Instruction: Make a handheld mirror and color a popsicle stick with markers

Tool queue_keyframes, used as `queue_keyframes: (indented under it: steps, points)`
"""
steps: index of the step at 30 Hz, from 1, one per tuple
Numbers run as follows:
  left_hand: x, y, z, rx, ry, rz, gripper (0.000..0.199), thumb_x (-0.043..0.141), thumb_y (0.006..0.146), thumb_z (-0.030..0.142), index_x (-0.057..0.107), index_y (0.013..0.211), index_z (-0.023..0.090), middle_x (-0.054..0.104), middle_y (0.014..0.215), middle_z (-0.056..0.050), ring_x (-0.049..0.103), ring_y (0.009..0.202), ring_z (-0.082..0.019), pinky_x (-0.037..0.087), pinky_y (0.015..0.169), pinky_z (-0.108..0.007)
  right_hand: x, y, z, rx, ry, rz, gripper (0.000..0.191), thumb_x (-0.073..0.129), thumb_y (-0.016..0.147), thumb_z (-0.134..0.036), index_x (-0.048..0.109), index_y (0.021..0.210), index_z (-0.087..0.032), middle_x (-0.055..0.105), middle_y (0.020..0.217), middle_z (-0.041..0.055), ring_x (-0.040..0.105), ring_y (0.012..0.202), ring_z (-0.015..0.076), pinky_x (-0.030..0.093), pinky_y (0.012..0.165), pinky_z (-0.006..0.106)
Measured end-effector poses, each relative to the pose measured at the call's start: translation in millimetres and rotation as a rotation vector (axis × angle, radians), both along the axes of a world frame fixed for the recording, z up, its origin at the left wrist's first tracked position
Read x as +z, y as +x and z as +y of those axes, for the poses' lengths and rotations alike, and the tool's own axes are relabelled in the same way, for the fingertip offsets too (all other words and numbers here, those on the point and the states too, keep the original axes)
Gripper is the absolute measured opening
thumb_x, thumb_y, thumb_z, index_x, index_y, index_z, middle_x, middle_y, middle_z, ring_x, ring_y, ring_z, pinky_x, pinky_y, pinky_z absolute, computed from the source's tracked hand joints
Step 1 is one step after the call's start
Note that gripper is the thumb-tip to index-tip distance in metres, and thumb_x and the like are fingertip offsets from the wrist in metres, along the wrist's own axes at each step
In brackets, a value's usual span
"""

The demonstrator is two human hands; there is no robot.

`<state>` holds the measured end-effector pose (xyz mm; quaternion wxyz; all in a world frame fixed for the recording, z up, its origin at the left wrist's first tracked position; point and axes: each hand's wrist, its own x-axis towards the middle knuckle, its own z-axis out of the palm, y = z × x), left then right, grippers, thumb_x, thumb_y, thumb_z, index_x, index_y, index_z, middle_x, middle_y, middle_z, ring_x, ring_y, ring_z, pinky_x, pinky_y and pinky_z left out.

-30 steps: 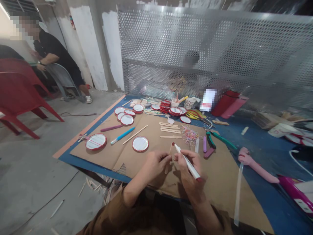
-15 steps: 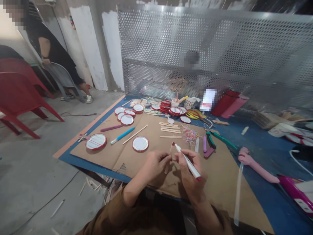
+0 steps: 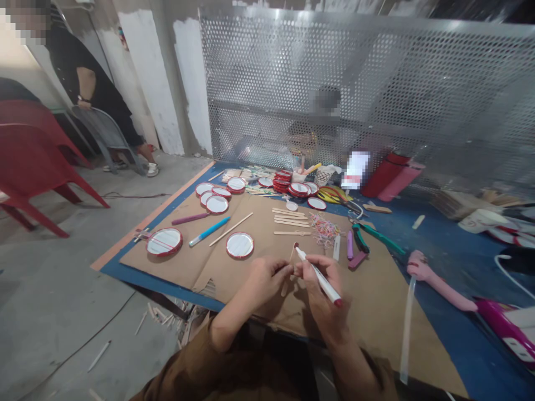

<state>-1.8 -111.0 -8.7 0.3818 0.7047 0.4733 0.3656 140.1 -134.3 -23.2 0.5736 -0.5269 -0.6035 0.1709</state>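
Upright between the fingers of my left hand (image 3: 270, 281) is a thin wooden stick (image 3: 292, 256) whose top end is red. My right hand (image 3: 326, 284) grips a white marker (image 3: 324, 281) with a red end cap, its tip close beside the stick's red end. Beyond my hands, several wooden sticks (image 3: 291, 221) lie in a row next to a pile of colourful bands (image 3: 326, 228). A round white disc with a red rim (image 3: 239, 245) rests on the cardboard (image 3: 259, 223) to the left.
A blue marker (image 3: 209, 231), a banded round piece (image 3: 164, 241) and more discs (image 3: 217, 204) lie left. Green-handled pliers (image 3: 360, 238), a pink glue gun (image 3: 443, 284) and a phone (image 3: 356, 170) are right. A person (image 3: 90, 78) stands behind a chair at far left.
The marker in my right hand has shifted slightly left against the stick. My left hand has barely moved. The person at far left has moved a little to the right.
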Motion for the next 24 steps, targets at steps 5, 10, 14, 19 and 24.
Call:
queue_keyframes:
  steps: [5,10,14,19,24]
  points:
    - [-1.4,0.6,-0.1,0.005,-0.019,0.032,0.031,0.049,0.089,0.028,0.065,0.065,0.016,0.062,0.061,-0.002,0.053,0.061,-0.014,0.033,0.058,-0.022,-1.1,0.6,-1.0,-0.029,-0.002,0.038,0.022,0.059,0.09,-0.04,0.059,0.101,-0.02,0.071,0.083,0.003,0.07,0.07,0.0168,0.057,0.064,0.029]
    - [-0.8,0.1,0.3,0.002,0.002,0.049,0.03,0.05,0.089,0.027,0.068,0.069,0.014,0.066,0.066,-0.004,0.058,0.065,-0.015,0.035,0.061,-0.023,-4.7,1.2,0.8,-0.016,-0.017,0.033,0.025,0.06,0.09,-0.041,0.058,0.104,-0.021,0.071,0.082,0.0027,0.071,0.07,0.0172,0.058,0.064,0.029]
    - [0.5,-0.3,0.3,-0.013,-0.012,0.046,0.03,0.049,0.089,0.028,0.07,0.073,0.014,0.068,0.069,-0.005,0.059,0.067,-0.016,0.036,0.061,-0.023,-4.2,0.8,1.7,-0.021,-0.014,0.036,0.025,0.061,0.089,-0.04,0.059,0.104,-0.02,0.072,0.083,0.0035,0.071,0.073,0.0182,0.058,0.065,0.03]
    - [0.7,-0.1,-0.4,0.007,-0.002,0.058,0.031,0.049,0.088,0.027,0.067,0.067,0.014,0.065,0.065,-0.004,0.056,0.064,-0.015,0.034,0.059,-0.023,-2.0,0.3,-0.1,0.004,-0.021,0.038,0.022,0.06,0.09,-0.039,0.059,0.1,-0.02,0.071,0.081,0.003,0.07,0.071,0.0171,0.058,0.064,0.028]
    - [1.0,-0.1,-1.4,-0.002,-0.006,0.042,0.031,0.048,0.089,0.028,0.069,0.071,0.014,0.067,0.069,-0.005,0.058,0.067,-0.016,0.036,0.061,-0.023,-0.9,0.0,-1.1,-0.028,-0.015,0.022,0.025,0.061,0.09,-0.04,0.058,0.104,-0.02,0.071,0.082,0.0031,0.071,0.071,0.0176,0.058,0.064,0.03]
